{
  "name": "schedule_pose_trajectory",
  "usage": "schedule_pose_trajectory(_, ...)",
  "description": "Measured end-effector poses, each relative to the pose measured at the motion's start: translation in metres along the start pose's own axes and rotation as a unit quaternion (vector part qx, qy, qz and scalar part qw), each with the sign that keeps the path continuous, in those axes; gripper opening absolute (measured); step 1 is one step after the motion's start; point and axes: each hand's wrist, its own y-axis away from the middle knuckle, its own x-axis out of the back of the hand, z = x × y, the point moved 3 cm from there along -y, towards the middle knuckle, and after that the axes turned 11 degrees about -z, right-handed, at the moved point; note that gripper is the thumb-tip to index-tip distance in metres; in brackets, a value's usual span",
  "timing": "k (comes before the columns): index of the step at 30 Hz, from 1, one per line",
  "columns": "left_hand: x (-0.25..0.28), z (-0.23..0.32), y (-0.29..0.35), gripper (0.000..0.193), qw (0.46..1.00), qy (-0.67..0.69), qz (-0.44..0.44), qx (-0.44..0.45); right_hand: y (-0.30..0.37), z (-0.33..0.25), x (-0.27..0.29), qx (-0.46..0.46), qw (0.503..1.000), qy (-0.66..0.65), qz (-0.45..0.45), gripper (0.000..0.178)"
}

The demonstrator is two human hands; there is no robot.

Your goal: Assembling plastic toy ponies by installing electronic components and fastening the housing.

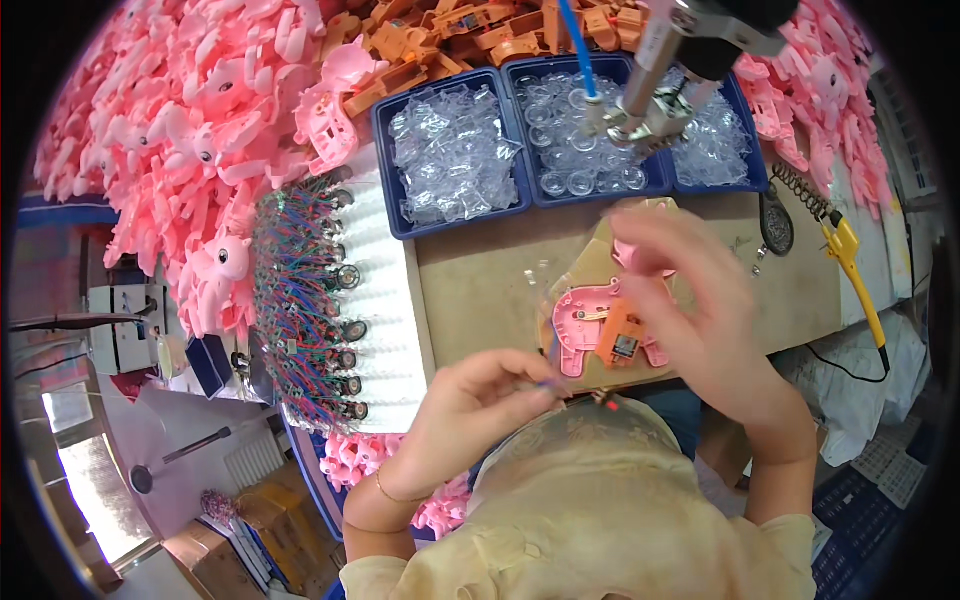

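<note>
In front of me a pink plastic toy half-shell [573,322] lies hollow side up on a tan cardboard piece [592,262]. An orange plastic box [618,335] with a dark square on it sits in the shell. My left hand [490,395] is closed at the shell's near left, thumb and fingers pinched on thin coloured wires [550,386]. A small dark part with a red tip [610,403] shows just right of those fingertips. Over the shell's right side hovers my right hand [695,310], smeared by motion, its fingers curved; whether it holds anything is unclear.
Blue bins [395,150] of clear plastic parts line the back. Pink shells [215,150] and orange boxes [480,30] are heaped behind. Wired assemblies [310,310] lie on white foam at left. A metal machine head [650,110] overhangs; a yellow soldering iron [850,255] hangs right.
</note>
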Motion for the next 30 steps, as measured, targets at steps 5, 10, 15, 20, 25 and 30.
schedule_pose_trajectory(5, 0.015, -0.007, -0.005, 0.011, 0.997, 0.076, -0.003, 0.002, 0.039, -0.033, 0.017, 0.081, 0.985, 0.134, -0.074, 0.031)
schedule_pose_trajectory(10, 0.006, -0.002, -0.006, 0.01, 1.0, 0.008, 0.017, -0.017, 0.006, -0.044, -0.005, 0.052, 0.981, 0.17, -0.082, 0.032)
schedule_pose_trajectory(15, 0.014, -0.007, 0.002, 0.011, 0.992, 0.039, 0.086, -0.082, 0.016, -0.037, 0.003, -0.102, 0.965, 0.022, -0.241, 0.034)
schedule_pose_trajectory(20, 0.01, 0.001, -0.002, 0.007, 0.968, -0.222, 0.007, -0.114, 0.013, 0.005, -0.026, -0.249, 0.843, -0.399, -0.261, 0.032)
schedule_pose_trajectory(25, 0.011, -0.002, -0.002, 0.008, 0.963, -0.238, 0.025, -0.122, 0.008, -0.005, -0.031, -0.021, 0.965, -0.133, -0.224, 0.029)
schedule_pose_trajectory(30, 0.005, -0.009, -0.003, 0.01, 0.861, -0.406, 0.172, -0.252, 0.024, -0.005, -0.041, 0.133, 0.989, 0.001, -0.063, 0.023)
